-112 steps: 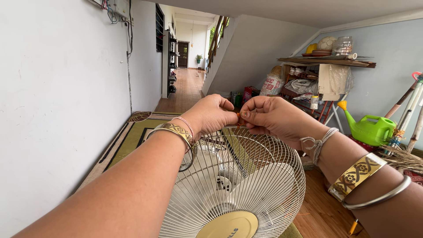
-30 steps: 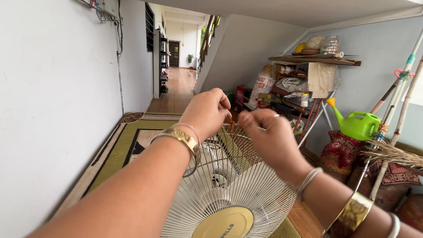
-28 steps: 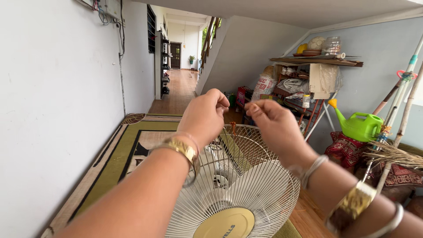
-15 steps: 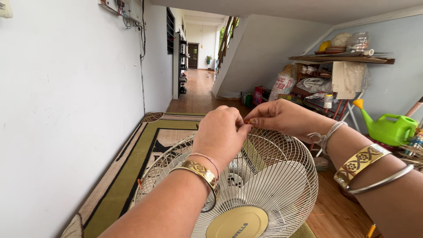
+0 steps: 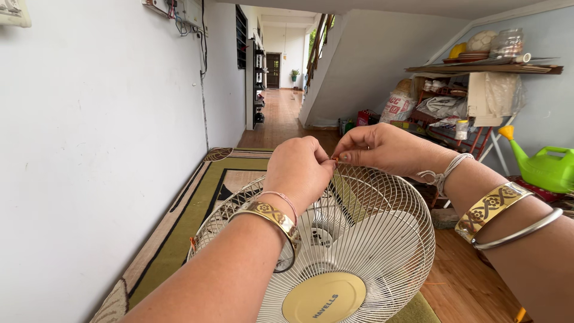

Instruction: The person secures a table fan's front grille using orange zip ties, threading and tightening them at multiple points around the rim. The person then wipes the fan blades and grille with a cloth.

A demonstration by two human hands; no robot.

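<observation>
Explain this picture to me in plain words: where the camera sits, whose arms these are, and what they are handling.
The single picture comes from a camera worn on a person's head, looking down and forward, so the two bare arms reaching in from the bottom are that person's own. The left hand, with a gold patterned bangle at the wrist, and the right hand, with gold and silver bangles and a white thread on the wrist, meet at the top rim of a round cream wire fan guard with a cream centre cap. Both hands pinch at the same spot on the rim; there seems to be something tiny there, too small to make out. The fan stands over a green patterned rug beside a white wall. To the right are a cluttered wooden shelf and a green plastic watering can.
</observation>
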